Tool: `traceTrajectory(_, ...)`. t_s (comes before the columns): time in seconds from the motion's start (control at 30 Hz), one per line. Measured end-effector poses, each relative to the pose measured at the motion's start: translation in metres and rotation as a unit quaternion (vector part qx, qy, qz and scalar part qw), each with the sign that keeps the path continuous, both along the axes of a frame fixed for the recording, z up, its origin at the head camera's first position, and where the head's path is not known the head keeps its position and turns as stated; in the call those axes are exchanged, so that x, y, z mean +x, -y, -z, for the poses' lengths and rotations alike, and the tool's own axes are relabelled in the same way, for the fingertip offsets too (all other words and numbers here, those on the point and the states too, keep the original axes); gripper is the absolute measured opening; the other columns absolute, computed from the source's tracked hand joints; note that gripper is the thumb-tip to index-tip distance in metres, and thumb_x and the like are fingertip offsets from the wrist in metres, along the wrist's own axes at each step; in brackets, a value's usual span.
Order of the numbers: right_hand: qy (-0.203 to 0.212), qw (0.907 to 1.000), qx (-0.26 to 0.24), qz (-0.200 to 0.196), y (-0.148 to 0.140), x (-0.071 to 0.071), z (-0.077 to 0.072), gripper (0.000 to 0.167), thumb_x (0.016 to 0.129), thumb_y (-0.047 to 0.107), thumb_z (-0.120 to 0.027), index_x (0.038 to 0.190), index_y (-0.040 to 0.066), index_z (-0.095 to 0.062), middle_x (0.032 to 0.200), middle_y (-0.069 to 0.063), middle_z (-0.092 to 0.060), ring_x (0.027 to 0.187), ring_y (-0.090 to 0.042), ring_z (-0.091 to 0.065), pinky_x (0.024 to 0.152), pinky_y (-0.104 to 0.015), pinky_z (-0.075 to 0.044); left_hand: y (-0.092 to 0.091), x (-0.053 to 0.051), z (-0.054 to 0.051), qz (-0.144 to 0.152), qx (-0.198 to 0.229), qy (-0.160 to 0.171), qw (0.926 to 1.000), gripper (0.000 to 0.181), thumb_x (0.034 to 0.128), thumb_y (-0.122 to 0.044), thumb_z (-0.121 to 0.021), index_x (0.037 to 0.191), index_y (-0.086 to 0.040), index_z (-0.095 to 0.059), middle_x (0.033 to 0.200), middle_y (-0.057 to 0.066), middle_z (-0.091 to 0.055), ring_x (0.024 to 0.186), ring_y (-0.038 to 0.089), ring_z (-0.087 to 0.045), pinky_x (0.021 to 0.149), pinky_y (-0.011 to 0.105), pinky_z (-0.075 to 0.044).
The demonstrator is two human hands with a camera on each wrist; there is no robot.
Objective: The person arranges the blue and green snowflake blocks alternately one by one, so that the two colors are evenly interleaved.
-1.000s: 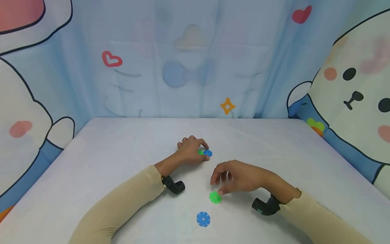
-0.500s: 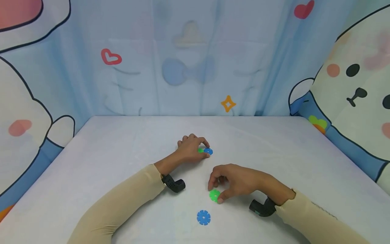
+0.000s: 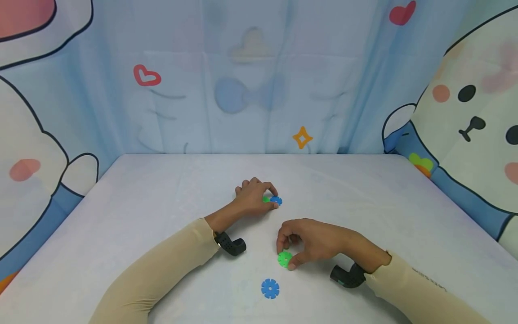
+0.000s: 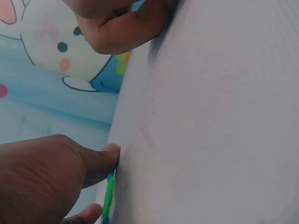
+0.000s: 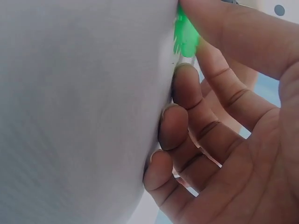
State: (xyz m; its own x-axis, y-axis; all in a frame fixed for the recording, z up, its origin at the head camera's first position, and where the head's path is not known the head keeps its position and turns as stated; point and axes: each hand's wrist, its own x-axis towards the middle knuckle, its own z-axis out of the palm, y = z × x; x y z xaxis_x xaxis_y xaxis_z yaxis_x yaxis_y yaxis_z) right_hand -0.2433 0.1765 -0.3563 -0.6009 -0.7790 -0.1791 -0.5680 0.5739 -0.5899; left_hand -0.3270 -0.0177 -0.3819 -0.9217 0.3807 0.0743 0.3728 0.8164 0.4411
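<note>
On the table point(image 3: 364, 189), front disc point(image 3: 267, 289) — second disc point(image 3: 284, 259) behind, slightly right — farther discs point(image 3: 276, 199) behind both.

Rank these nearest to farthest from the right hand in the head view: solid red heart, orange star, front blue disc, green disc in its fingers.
1. Green disc: pinched by the right hand.
2. Blue disc: toward the picture's bottom.
3. Orange star: on the curtain beyond.
4. Red heart: higher, upper right.

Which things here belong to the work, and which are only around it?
In the work:
near round notched green plastic-looking disc, pinched by right hand
far blue disc and far green disc, both at left hand
untouched near blue disc, probably

Only around it:
patterned light-blue fabric curtain
black wrist devices
</note>
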Motion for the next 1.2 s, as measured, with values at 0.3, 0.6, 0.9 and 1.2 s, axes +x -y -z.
traceTrajectory(0.3, 0.010, 0.9994, -0.013, -0.029, 0.0011, 0.0005, 0.0008, 0.025, 0.081, 0.028, -0.082, 0.100, 0.032, -0.066, 0.089, 0.014, -0.062, 0.085, -0.008, -0.056, 0.077, -0.022, -0.048, 0.0004, 0.0004, 0.0011, 0.001, 0.003, -0.002, 1.0000, 0.031, 0.0901, -0.041, -0.069, 0.118, -0.029, -0.066, 0.129, 0.011, -0.053, 0.119, 0.031, -0.045, 0.095, 0.050, -0.035)
traceTrajectory(0.6, 0.011, 0.9991, -0.014, -0.038, -0.0004, 0.0008, -0.0018, 0.032, 0.081, 0.032, -0.082, 0.109, 0.031, -0.068, 0.092, 0.013, -0.062, 0.081, -0.009, -0.056, 0.073, -0.022, -0.048, 0.0009, 0.0005, 0.0004, 0.000, 0.005, -0.001, 1.0000, 0.030, 0.0904, -0.041, -0.069, 0.118, -0.028, -0.066, 0.129, 0.011, -0.053, 0.120, 0.032, -0.044, 0.095, 0.050, -0.034)
traceTrajectory(0.9, 0.030, 0.9993, -0.007, -0.022, -0.0007, 0.0010, -0.0024, 0.028, 0.080, 0.026, -0.082, 0.105, 0.032, -0.069, 0.090, 0.012, -0.064, 0.083, -0.008, -0.057, 0.073, -0.022, -0.048, 0.0015, 0.0011, 0.0003, 0.003, 0.008, 0.002, 1.0000, 0.030, 0.0907, -0.040, -0.068, 0.118, -0.028, -0.066, 0.130, 0.012, -0.053, 0.120, 0.032, -0.044, 0.095, 0.050, -0.034)
traceTrajectory(1.2, 0.039, 0.9989, -0.001, -0.025, -0.0014, 0.0013, -0.0045, 0.031, 0.080, 0.027, -0.083, 0.107, 0.033, -0.069, 0.092, 0.012, -0.064, 0.086, -0.010, -0.057, 0.076, -0.023, -0.048, 0.0009, 0.0013, -0.0001, 0.000, 0.005, 0.000, 1.0000, 0.031, 0.0908, -0.040, -0.068, 0.119, -0.028, -0.066, 0.130, 0.012, -0.052, 0.120, 0.032, -0.044, 0.096, 0.050, -0.034)
